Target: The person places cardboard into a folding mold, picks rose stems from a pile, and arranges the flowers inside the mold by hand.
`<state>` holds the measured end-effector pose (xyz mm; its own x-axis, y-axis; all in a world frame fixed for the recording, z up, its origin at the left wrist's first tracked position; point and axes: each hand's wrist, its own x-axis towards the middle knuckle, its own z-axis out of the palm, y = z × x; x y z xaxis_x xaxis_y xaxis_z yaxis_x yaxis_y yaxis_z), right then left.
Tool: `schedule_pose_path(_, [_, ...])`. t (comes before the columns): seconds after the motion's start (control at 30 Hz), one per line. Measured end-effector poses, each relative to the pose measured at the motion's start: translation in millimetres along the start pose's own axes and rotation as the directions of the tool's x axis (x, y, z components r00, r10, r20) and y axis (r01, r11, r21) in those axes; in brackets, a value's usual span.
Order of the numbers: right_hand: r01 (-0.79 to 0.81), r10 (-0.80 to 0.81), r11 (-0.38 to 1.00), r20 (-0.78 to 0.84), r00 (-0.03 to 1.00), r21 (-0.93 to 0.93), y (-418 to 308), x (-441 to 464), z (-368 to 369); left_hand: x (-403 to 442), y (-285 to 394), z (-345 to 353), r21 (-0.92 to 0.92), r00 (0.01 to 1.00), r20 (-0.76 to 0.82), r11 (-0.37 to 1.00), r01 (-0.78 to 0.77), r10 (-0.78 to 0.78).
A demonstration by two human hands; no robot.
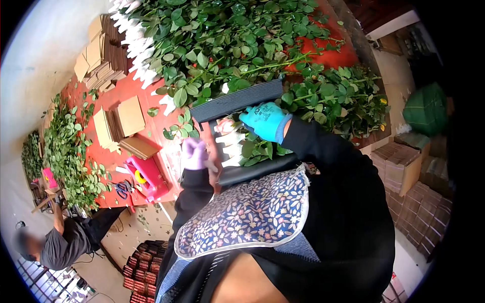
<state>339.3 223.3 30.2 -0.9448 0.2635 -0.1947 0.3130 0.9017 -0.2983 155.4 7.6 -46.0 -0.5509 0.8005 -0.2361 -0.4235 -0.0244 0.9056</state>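
Note:
My left hand (196, 154), in a purple glove, hovers at the left side of a dark ribbed trough; its fingers are curled, and anything inside them is hidden. In a teal glove, my right hand (265, 122) is over the trough, fingers curled together just behind a pale pink rose (225, 126), where the stem lies under the glove. Below that bloom, several flower heads in white net sleeves (232, 150) point left, with green leaves (256, 153) to their right. The trough's black ribbed far wall (237, 101) slants above my right hand; its padded near edge (257, 170) lies by my apron.
Leafy rose stems (227, 45) are heaped across the red table (169, 146), with another pile (338, 98) at right. Cardboard pieces (118, 123), a pink tape dispenser (149, 179) and scissors (123, 189) lie left. Another person (65, 242) works at lower left. Stacked cartons (396, 164) stand right.

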Motion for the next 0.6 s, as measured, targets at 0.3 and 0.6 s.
schedule_pose_path(0.3, [-0.054,0.046,0.987,-0.051,0.998,-0.153,-10.5,-2.2,8.4,11.0,-6.9,48.6,0.302,0.999,-0.033,0.952,0.048,-0.04])
schedule_pose_path(0.6, [-0.068,0.06,0.996,-0.127,0.99,-0.063,-7.8,-5.0,19.1,20.8,-19.0,-42.6,-0.062,0.888,-0.459,0.998,-0.028,-0.004])
